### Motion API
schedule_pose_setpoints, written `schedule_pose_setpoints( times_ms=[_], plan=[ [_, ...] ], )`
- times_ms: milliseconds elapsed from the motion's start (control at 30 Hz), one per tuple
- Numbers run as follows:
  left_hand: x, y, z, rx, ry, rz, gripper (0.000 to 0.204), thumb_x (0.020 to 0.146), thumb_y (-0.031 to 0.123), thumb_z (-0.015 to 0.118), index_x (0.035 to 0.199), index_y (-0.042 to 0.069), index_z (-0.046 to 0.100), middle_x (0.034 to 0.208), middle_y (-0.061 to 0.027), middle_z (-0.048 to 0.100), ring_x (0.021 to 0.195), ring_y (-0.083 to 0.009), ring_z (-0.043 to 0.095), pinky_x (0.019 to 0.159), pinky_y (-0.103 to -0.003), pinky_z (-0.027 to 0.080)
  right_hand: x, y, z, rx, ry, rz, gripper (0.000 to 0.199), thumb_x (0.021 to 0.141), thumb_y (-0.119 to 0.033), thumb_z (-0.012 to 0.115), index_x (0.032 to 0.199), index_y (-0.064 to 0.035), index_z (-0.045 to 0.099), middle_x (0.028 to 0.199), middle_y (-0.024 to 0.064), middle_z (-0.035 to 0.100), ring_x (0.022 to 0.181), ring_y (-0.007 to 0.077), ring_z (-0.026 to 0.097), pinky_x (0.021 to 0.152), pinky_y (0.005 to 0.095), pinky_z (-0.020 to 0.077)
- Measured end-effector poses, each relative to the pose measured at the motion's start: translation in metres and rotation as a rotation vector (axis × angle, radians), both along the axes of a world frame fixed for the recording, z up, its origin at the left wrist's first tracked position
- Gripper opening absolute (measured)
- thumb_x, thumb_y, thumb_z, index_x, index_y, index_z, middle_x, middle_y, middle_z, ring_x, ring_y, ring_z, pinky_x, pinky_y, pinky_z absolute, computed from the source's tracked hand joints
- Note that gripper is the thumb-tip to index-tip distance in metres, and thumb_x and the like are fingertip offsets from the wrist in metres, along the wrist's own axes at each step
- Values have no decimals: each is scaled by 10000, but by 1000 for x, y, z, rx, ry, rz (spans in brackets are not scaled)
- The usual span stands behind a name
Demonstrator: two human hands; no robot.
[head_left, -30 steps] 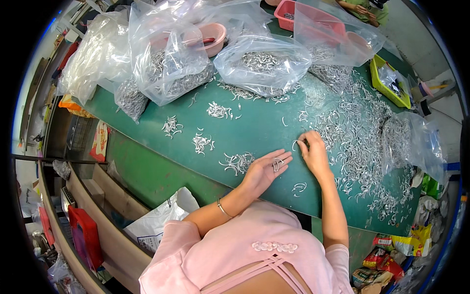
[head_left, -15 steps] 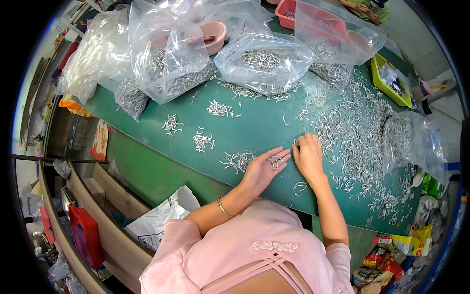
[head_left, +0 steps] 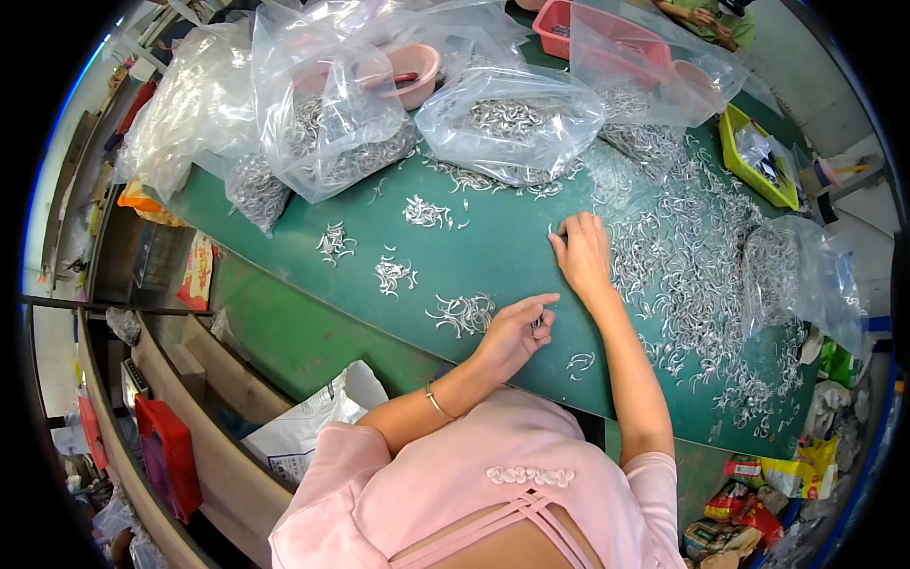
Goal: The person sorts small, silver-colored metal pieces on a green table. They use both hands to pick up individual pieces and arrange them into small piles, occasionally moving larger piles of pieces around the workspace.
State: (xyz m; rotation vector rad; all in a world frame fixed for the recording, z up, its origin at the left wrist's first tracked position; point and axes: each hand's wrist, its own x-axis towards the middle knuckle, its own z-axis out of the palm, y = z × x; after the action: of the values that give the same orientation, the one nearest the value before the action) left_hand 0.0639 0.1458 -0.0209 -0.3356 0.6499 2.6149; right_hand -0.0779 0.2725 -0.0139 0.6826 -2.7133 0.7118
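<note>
My left hand (head_left: 518, 334) is held palm inward above the table's near edge. Its fingers curl over a few small curved metal pieces, and a bit of metal shows between them. Palm down, my right hand (head_left: 581, 254) lies farther out on the green table, thumb apart from the outstretched fingers. A single curved piece (head_left: 551, 229) lies by its thumb. The wide spread of loose silvery curved pieces (head_left: 682, 266) begins just right of that hand. Beside my left hand sits a small heap of larger curved pieces (head_left: 463, 314). A few more pieces (head_left: 580, 362) lie below my right hand.
Other small heaps (head_left: 394, 275) dot the left part of the green table (head_left: 284, 237). Clear plastic bags (head_left: 512, 123) filled with pieces line the far side, with a pink basin (head_left: 417, 76) and a yellow-green basket (head_left: 754, 156). Another person (head_left: 711, 19) is at the far right.
My right hand has moved away from me across the table, from beside my left hand. The left hand's fingers, spread flat before under several pieces, have curled over them.
</note>
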Motion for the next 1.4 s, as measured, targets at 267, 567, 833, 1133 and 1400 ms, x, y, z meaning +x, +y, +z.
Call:
schedule_pose_setpoints(
  times_ms=[267, 567, 833, 1133, 1400],
  plan=[
    [-7, 3, 17, -100, -80, 132, 514, 990, 141, 491, 1415, -89, 318, 1394, -245, 464, 1286, -296, 490, 1100, -430, 387, 35, 26, 17, -288, -469, 138, 153, 817, -119, 712, 820, -15, 601, 901, 135, 577, 890, 329, 521, 798, 406, 424],
    [4, -4, 17, -139, -150, 178, 324, 982, 159, 496, 1199, -69, 572, 808, -46, 561, 708, -132, 490, 666, -283, 413, 62, 16, 32, 69, -68, 40, 218, 778, -139, 735, 885, -18, 589, 905, 151, 572, 905, 333, 526, 789, 434, 415],
    [0, 3, 38, -174, -265, 175, 315, 991, 140, 460, 1212, -67, 549, 883, -69, 595, 734, -135, 525, 686, -284, 452, 61, 16, 25, -46, -421, 142, 154, 808, -114, 689, 854, -8, 588, 881, 142, 581, 903, 319, 554, 818, 442, 434],
    [0, 0, 8, 21, -117, -6, 280, 989, 121, 483, 1203, -49, 545, 900, -55, 596, 762, -134, 538, 758, -287, 488, 40, 76, 18, 21, -104, -273, 565, 798, -250, 749, 1258, -12, 522, 1353, 219, 445, 1273, 411, 389, 1049, 535, 309],
    [-4, 9, 23, -153, -193, 30, 269, 953, 40, 533, 1210, -36, 545, 923, -51, 605, 781, -121, 554, 739, -265, 496, 67, 60, 6, -10, -129, 180, 482, 844, -123, 675, 1297, -35, 535, 1432, 166, 436, 1337, 381, 389, 1095, 519, 307]
  ],
)
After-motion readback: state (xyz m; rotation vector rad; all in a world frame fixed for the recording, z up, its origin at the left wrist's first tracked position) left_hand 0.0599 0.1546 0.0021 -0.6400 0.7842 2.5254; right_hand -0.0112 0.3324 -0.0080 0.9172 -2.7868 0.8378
